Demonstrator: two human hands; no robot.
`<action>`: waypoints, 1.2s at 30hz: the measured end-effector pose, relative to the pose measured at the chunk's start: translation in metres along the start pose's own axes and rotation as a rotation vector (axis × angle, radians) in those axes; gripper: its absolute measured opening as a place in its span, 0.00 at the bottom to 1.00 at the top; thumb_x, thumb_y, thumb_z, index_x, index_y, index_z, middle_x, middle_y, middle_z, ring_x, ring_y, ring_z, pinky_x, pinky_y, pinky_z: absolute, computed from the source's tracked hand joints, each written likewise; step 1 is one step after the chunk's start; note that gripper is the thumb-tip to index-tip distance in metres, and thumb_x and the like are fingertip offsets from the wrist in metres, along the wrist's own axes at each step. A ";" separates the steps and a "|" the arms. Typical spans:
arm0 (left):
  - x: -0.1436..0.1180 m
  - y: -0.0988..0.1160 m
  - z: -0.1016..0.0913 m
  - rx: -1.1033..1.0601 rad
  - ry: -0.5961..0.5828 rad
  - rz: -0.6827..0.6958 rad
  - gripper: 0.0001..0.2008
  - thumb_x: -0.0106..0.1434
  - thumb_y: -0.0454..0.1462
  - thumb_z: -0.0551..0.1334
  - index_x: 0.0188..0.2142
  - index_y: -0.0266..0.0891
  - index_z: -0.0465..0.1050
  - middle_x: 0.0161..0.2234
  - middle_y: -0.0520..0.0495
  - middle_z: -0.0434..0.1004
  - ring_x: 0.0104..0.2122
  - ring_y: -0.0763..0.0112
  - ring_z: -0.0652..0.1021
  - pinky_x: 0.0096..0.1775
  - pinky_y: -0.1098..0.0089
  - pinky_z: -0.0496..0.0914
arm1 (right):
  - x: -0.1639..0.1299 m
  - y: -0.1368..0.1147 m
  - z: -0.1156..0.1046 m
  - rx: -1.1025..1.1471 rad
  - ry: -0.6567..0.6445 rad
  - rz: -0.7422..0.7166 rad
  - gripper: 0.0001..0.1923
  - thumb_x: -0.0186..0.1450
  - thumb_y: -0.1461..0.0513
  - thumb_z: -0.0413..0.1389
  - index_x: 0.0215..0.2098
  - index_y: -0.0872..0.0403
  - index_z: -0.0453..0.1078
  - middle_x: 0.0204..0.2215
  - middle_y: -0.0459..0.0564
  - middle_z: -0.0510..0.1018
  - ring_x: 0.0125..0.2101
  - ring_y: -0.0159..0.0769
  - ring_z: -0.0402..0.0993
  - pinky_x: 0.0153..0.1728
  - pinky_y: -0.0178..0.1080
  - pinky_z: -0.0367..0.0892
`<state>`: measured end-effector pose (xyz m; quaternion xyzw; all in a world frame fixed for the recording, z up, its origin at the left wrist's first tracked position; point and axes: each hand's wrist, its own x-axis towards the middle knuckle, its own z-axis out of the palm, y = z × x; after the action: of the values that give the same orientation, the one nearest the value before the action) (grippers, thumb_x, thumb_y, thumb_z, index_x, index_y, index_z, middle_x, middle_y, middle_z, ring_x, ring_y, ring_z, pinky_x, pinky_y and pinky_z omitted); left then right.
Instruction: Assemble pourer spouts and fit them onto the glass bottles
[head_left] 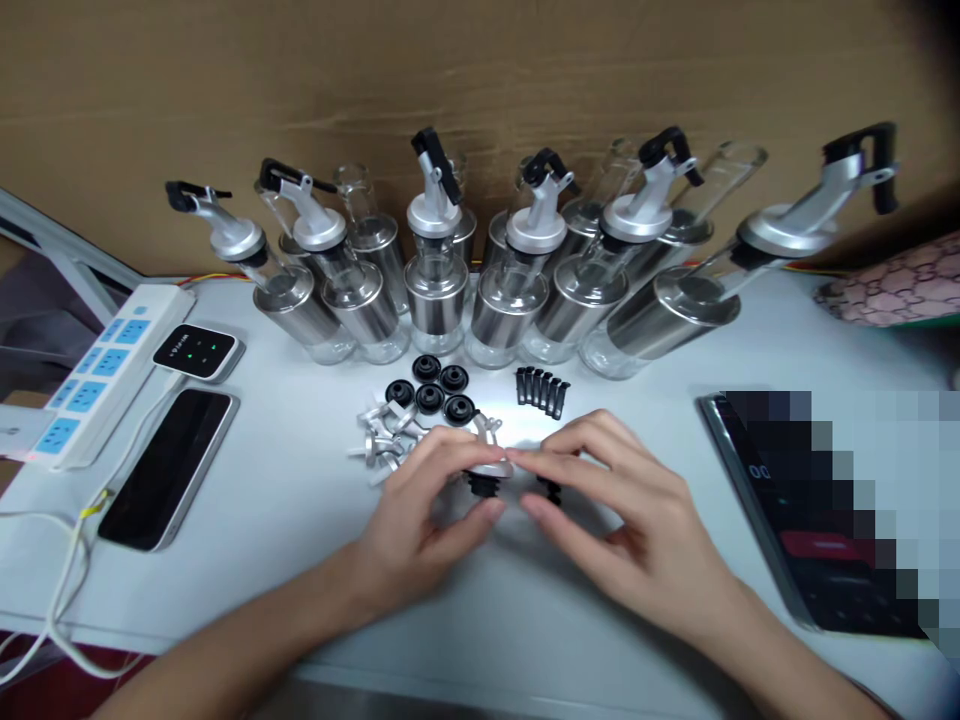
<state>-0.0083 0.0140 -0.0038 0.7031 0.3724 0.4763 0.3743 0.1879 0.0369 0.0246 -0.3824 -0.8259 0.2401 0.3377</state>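
Pinching a silver pourer spout (489, 462) between left hand (420, 520) and right hand (615, 510), both closed on it, low over the desk (300, 560); keeping its black stopper square, pressing evenly, seating it without tilting.

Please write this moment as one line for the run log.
left hand: holds silver spout cap | right hand: fingertips on same cap | black rubber rings behind | bottles at back
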 end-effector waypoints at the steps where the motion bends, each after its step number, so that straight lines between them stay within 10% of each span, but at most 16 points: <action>1: 0.001 0.000 -0.001 0.007 0.003 -0.017 0.16 0.64 0.32 0.61 0.51 0.44 0.67 0.41 0.46 0.71 0.41 0.68 0.72 0.44 0.69 0.69 | 0.000 0.004 -0.001 -0.139 0.023 0.016 0.09 0.66 0.65 0.55 0.42 0.56 0.76 0.29 0.52 0.75 0.32 0.39 0.67 0.32 0.42 0.65; 8: 0.004 0.008 -0.003 0.059 -0.002 -0.021 0.16 0.60 0.27 0.57 0.45 0.44 0.67 0.38 0.48 0.64 0.37 0.68 0.70 0.40 0.67 0.69 | -0.002 0.037 -0.002 -0.722 -0.068 0.213 0.14 0.65 0.61 0.55 0.42 0.61 0.79 0.28 0.56 0.76 0.33 0.48 0.67 0.33 0.45 0.61; 36: -0.010 0.006 0.003 -0.026 0.015 -0.206 0.25 0.63 0.30 0.61 0.56 0.49 0.56 0.47 0.46 0.69 0.48 0.63 0.76 0.48 0.64 0.70 | 0.001 0.041 -0.006 -0.760 -0.073 0.510 0.12 0.64 0.55 0.55 0.31 0.55 0.73 0.29 0.55 0.80 0.27 0.48 0.75 0.24 0.41 0.58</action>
<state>-0.0070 0.0015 -0.0030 0.6525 0.4392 0.4454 0.4278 0.2108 0.0625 0.0018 -0.6615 -0.7462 0.0090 0.0740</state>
